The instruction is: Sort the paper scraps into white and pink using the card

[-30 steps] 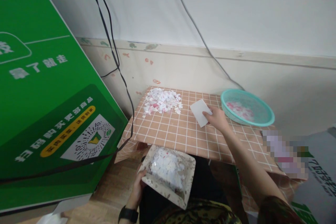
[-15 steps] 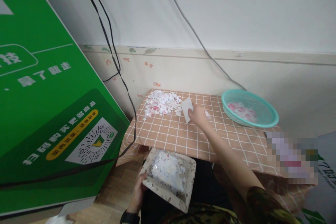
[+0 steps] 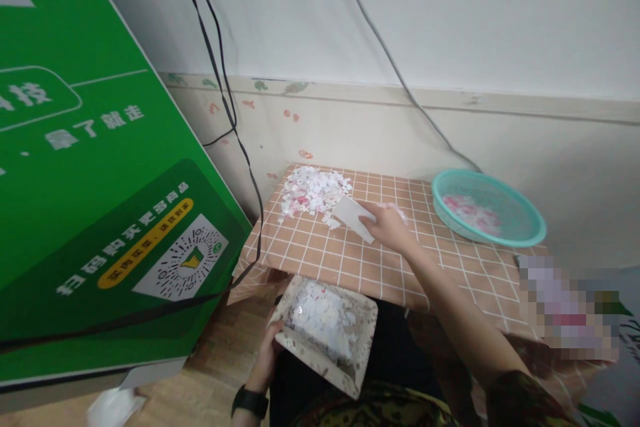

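Note:
My right hand grips a white flat card over the checked tablecloth, its far edge by a heap of white and pink paper scraps. A few pale scraps lie just behind this hand. Below the table's front edge, my left hand is closed on the left rim of a square tray with a speckled, stained border. Many white scraps lie inside the tray, which is tilted over my lap.
A turquoise mesh basket with pinkish scraps stands at the table's right. Black cables hang at the left beside a large green printed panel. A blurred-out item lies at the right corner. The wall is behind the table.
My right hand has turned the card from upright to slanted, its tip now nearer the paper heap's front edge. The tray stays in my left hand. The whole view has shifted slightly.

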`<state>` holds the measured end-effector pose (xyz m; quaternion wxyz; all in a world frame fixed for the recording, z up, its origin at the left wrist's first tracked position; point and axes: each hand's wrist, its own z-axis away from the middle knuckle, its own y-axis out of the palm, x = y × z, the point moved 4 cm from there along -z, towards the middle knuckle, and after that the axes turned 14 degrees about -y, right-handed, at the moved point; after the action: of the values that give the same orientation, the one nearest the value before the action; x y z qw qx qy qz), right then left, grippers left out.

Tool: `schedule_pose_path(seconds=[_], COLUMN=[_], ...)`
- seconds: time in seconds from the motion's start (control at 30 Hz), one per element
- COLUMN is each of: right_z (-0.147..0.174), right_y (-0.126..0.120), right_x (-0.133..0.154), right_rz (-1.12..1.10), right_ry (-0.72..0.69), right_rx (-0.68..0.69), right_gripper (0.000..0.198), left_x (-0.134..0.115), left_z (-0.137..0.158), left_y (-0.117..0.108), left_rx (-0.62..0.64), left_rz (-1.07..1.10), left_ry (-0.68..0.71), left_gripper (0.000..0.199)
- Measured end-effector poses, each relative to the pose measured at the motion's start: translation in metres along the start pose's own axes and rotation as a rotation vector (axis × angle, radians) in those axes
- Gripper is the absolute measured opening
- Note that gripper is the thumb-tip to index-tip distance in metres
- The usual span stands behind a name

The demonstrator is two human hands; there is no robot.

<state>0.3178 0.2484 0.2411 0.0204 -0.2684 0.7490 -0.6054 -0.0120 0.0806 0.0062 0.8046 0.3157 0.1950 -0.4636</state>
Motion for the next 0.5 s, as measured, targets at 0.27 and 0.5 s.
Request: schedule_pose_path(seconds=[0.27, 0.5], right_z=[0.004, 0.006], right_y=[0.011, 0.035], right_x=[0.001, -0.019], right_rz=[0.105, -0.289], right_ry=[-0.082, -0.002], right_rx=[0.076, -0.138], right_gripper=[0.045, 0.027], left_x=[-0.001, 0.002], left_z=[0.002, 0.005], left_y=[0.0, 0.0], left_rx=[0.0, 0.008], left_rz=[0.002, 0.01], left_ry=[0.027, 0.028], left_gripper=[0.051, 0.052])
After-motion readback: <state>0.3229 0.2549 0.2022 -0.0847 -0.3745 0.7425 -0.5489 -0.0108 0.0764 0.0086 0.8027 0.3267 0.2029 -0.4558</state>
